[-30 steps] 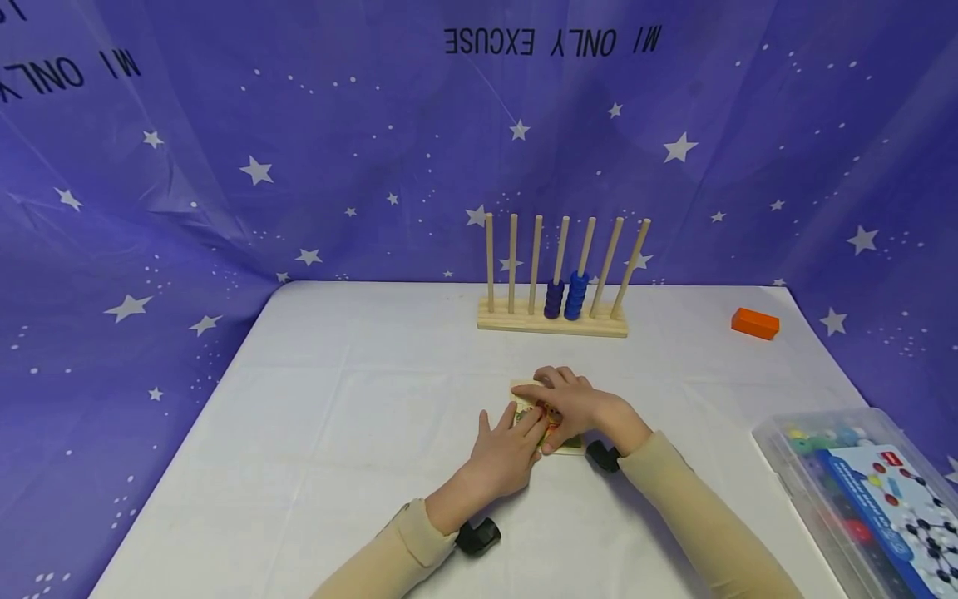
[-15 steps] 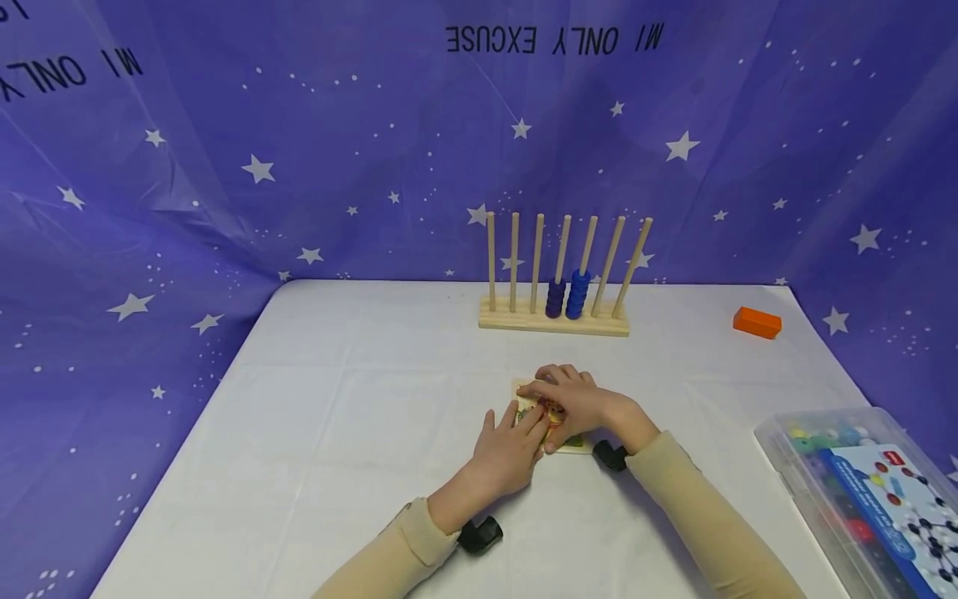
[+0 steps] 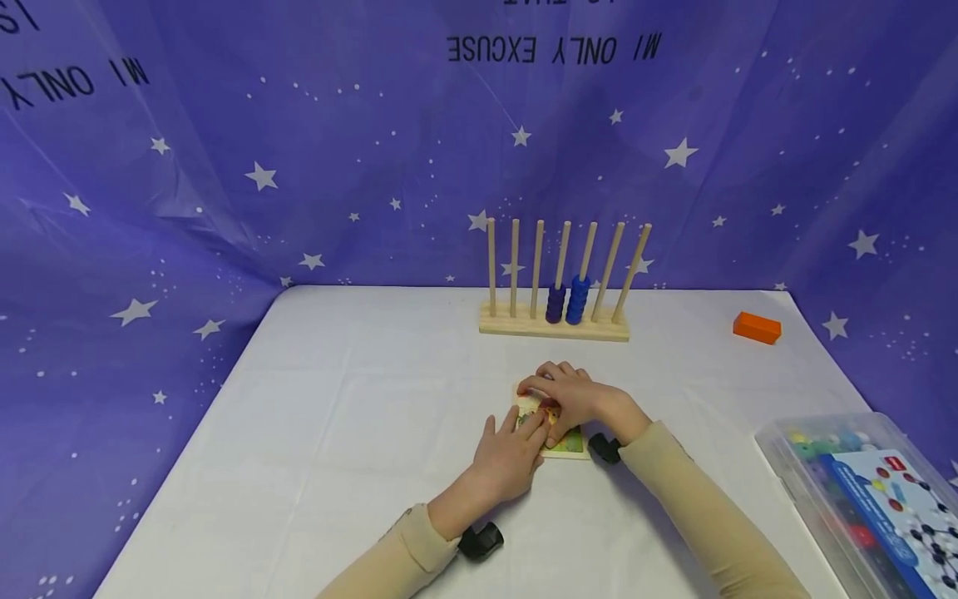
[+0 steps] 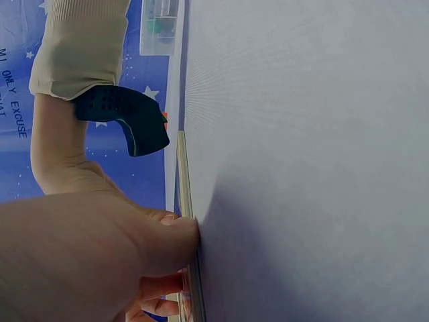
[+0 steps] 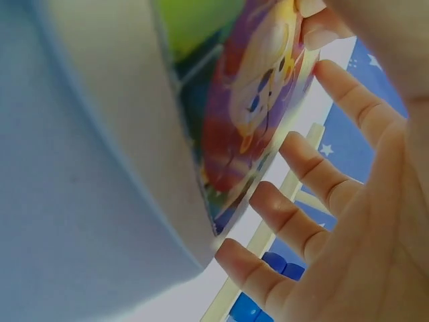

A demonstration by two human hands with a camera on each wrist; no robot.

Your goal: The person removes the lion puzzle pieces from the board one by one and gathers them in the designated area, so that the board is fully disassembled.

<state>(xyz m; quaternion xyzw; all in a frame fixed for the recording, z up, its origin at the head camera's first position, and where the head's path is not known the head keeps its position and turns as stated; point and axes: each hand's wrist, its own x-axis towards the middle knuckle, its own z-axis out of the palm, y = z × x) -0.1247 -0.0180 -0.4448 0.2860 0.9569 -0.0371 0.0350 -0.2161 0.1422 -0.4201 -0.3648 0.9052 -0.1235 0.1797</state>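
A small wooden picture puzzle board (image 3: 570,446) lies on the white table, mostly covered by both hands. My left hand (image 3: 507,459) rests on its left part with the fingers extended. From the right, my right hand (image 3: 582,399) arches over the board, its thumb low on the picture and its index finger near the upper left corner. The right wrist view shows a colourful cartoon picture (image 5: 258,100) with a pale border, and right fingertips (image 5: 268,196) spread along its far edge. In the left wrist view, the left thumb (image 4: 171,245) touches the board's edge.
Behind the hands stands a wooden peg rack (image 3: 554,330) with dark and bright blue beads on two pegs. An orange block (image 3: 757,328) lies at the back right. A clear plastic case (image 3: 786,449) of coloured balls sits at the right edge. A starred purple cloth (image 3: 374,166) hangs behind.
The right hand shifts slightly over the board and its index finger bends a little more, so more of the green lower part of the picture shows. The left hand stays in place.
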